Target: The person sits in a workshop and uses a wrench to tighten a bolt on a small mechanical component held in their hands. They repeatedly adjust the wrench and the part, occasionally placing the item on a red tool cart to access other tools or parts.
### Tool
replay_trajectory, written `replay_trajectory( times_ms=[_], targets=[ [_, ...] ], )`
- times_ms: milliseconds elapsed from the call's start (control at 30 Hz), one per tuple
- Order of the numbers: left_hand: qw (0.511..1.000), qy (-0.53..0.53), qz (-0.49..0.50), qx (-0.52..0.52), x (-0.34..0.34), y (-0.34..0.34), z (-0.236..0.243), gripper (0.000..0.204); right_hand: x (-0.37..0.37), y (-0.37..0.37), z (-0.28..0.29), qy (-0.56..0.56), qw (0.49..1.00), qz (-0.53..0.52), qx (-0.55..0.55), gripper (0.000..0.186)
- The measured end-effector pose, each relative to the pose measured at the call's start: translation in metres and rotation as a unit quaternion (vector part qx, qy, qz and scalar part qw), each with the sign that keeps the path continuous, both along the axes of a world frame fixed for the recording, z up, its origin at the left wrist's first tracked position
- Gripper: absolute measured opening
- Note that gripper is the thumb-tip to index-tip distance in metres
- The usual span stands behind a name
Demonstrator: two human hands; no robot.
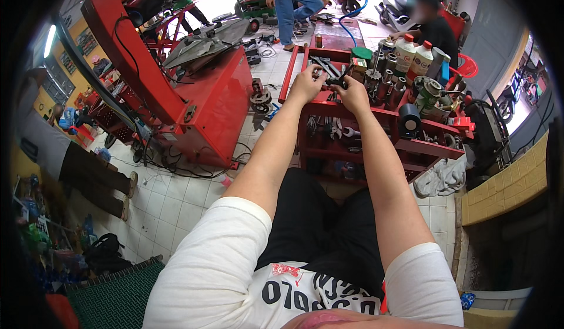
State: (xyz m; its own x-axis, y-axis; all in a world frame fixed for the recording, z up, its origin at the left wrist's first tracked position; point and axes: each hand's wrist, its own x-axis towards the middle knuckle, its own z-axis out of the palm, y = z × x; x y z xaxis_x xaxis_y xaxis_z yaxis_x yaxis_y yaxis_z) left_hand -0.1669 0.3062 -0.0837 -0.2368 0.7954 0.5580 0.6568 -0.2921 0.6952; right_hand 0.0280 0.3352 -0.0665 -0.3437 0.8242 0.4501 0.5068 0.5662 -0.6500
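Both my arms reach out over a red tool cart. My left hand is at the tray's left part, its fingers bent close to some grey metal tools. Beside it, my right hand has thumb and fingers closed around a small dark piece that I cannot identify. Part of each hand's fingers is hidden. Just right of my right hand stand several metal cylinders. Behind them are two white bottles with red caps and a green-lidded container.
Wrenches lie on the cart's shelf below my hands. A large red machine stands to the left. One person is at far left, another in jeans ahead, a third sits right. A white cloth lies beside the cart.
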Motion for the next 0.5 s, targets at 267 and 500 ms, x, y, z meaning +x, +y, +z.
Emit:
replay_trajectory(
  times_ms=[267,500],
  targets=[
    [0.999,-0.008,0.039,0.018,0.014,-0.003,0.008,0.048,0.004,0.005,-0.005,0.006,1.0,-0.005,-0.003,0.038],
    [0.992,0.017,0.008,-0.123,-0.001,0.001,0.009,0.051,0.002,0.001,-0.002,0.005,1.0,0.0,-0.01,0.039]
  ],
)
